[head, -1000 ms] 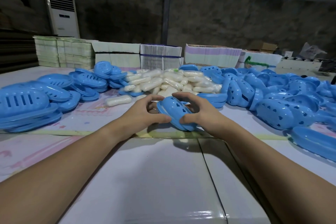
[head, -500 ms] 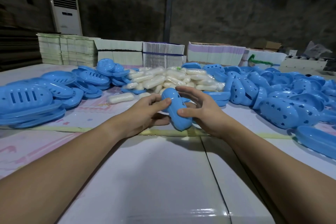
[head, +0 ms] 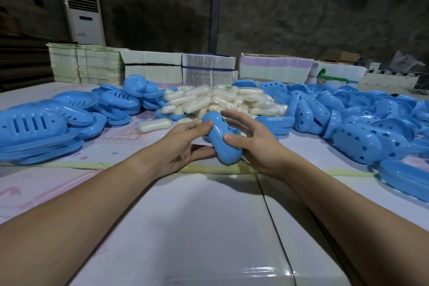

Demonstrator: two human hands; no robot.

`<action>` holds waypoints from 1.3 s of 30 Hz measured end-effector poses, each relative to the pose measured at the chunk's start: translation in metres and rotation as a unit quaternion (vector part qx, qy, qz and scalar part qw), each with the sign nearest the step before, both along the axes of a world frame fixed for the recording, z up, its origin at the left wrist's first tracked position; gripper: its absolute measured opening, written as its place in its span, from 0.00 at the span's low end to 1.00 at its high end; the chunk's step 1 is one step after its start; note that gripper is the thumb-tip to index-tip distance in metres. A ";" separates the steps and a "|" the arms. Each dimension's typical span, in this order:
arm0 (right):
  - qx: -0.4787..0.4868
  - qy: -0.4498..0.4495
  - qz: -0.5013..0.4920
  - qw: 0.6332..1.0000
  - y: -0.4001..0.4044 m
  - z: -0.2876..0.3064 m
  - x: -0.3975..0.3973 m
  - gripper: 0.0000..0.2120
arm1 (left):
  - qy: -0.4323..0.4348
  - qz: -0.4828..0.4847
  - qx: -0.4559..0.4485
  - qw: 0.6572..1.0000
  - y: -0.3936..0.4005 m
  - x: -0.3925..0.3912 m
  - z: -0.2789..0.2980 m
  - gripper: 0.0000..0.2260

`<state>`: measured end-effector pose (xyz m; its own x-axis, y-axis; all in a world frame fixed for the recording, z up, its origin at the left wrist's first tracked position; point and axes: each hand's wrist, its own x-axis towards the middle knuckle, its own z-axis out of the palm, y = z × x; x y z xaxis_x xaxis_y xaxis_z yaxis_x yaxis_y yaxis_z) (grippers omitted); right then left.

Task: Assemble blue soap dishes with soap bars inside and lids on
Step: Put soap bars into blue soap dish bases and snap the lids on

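Holding a closed blue soap dish (head: 220, 140) between both hands above the table (head: 197, 227), tilted, long axis running near-to-far; left hand (head: 178, 146) has thumb underneath and fingertips (head: 205, 126) on the dish's left side, loosely curled round it; right hand (head: 253, 144) has thumb (head: 229, 138) pressed on the right side, fingers spread fairly straight behind the dish, far end touching the index finger; vs 0.5 s ago dish sits at about the same spot, slightly higher, grip basically unchanged; vs 1.0 s ago it's been turned from showing its perforated open side to smooth shell up; dish is glossy moulded plastic, rounded oblong; beyond it a pile of white wrapped soap bars (head: 220, 102), one loose bar (head: 153, 125) left of it; slotted blue lids (head: 41, 127) stacked far left, perforated blue dish shells (head: 362, 137) heaped right; bundled flat cartons (head: 206, 69) along the back
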<state>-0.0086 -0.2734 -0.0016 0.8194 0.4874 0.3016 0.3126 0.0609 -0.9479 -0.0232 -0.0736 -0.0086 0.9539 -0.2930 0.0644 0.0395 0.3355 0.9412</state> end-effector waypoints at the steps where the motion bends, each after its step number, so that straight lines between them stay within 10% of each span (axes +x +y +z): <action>1: -0.013 -0.015 -0.009 1.000 0.000 0.000 -0.001 0.22 | 0.000 0.000 -0.004 1.000 0.000 0.000 0.001 0.25; 8: -0.145 -0.188 -0.141 0.961 0.003 0.000 -0.005 0.32 | 0.046 0.066 -0.182 0.980 -0.004 0.002 0.009 0.23; 18: -0.185 -0.310 -0.223 0.906 0.002 0.009 -0.006 0.20 | 0.077 0.039 -0.122 0.989 -0.006 0.000 0.007 0.26; 30: -0.169 -0.151 -0.106 0.968 -0.003 0.007 -0.004 0.15 | -0.033 0.029 -0.050 0.998 -0.009 -0.005 0.005 0.25; 39: -0.222 -0.189 -0.201 0.935 -0.015 0.027 -0.012 0.20 | -0.065 0.081 0.026 0.994 -0.012 -0.005 0.009 0.17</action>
<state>-0.0202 -0.2886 0.0251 0.8395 0.3079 0.4477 0.5430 -0.5068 -0.6696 -0.0279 -0.0857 0.0002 0.9735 -0.1432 0.1785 -0.1334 0.2789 0.9510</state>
